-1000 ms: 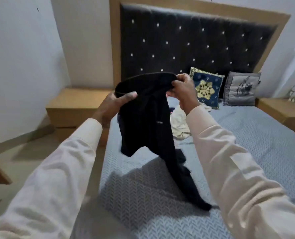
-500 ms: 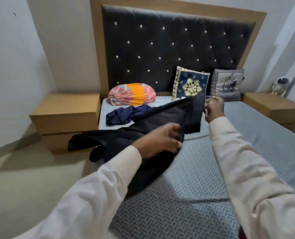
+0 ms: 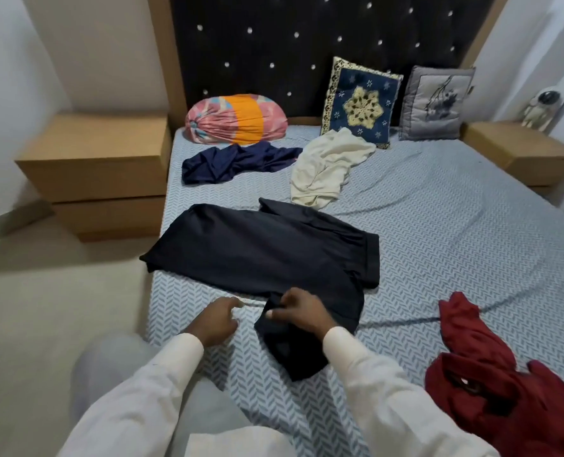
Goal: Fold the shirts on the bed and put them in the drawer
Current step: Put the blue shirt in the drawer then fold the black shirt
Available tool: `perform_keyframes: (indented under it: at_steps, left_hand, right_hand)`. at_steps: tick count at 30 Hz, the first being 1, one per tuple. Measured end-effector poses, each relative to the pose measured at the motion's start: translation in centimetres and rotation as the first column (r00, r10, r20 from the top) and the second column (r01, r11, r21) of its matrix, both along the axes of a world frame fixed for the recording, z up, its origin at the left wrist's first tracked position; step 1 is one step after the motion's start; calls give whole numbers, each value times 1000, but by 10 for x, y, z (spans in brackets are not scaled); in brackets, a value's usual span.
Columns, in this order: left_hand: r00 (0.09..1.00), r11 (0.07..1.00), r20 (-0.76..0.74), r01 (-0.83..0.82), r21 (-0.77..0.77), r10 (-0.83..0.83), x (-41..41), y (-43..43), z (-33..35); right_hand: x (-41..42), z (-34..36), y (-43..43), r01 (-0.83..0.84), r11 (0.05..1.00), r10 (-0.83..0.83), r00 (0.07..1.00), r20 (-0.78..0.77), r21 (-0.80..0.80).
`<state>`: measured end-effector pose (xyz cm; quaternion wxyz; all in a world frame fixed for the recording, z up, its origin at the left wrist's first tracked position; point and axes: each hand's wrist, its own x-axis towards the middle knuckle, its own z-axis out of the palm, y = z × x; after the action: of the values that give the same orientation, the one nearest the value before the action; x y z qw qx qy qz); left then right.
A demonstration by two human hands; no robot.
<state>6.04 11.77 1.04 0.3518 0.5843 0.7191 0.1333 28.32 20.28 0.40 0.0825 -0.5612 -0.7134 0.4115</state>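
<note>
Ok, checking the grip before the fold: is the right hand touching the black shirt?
Touching. The head view shows the right hand on the near sleeve of the black shirt, its fingers curled into bunched cloth with no gap.

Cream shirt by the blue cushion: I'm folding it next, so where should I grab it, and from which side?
Probably its bunched near end, coming from the foot of the bed: the cream shirt lies crumpled, far end at the blue cushion, and the near folds rise enough to pinch.
</note>
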Motion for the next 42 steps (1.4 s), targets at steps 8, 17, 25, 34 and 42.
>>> perform_keyframes:
  at_steps: [8,17,25,34,42]
  left_hand:
    - [990,993,-126,73,97,-60,0,-3,-12]
    - [852,928,-501,300,223,-155,16,24,-22]
    - [811,931,-561,57,360,167,-37,44,25]
    - [946,848,125,-323,419,299,-73,33,23]
    - [757,876,470,-475,-81,454,-50,7,-19]
  right_hand:
    - [-28,-16,-31,-287,911,204,938,280,296]
    - [11,71,-4,-175,978,117,913,-391,-115]
    - [78,163,57,-69,991,81,992,-101,117]
    - [170,168,98,-95,989,27,862,506,109]
    - [89,80,46,-117,992,92,916,389,42]
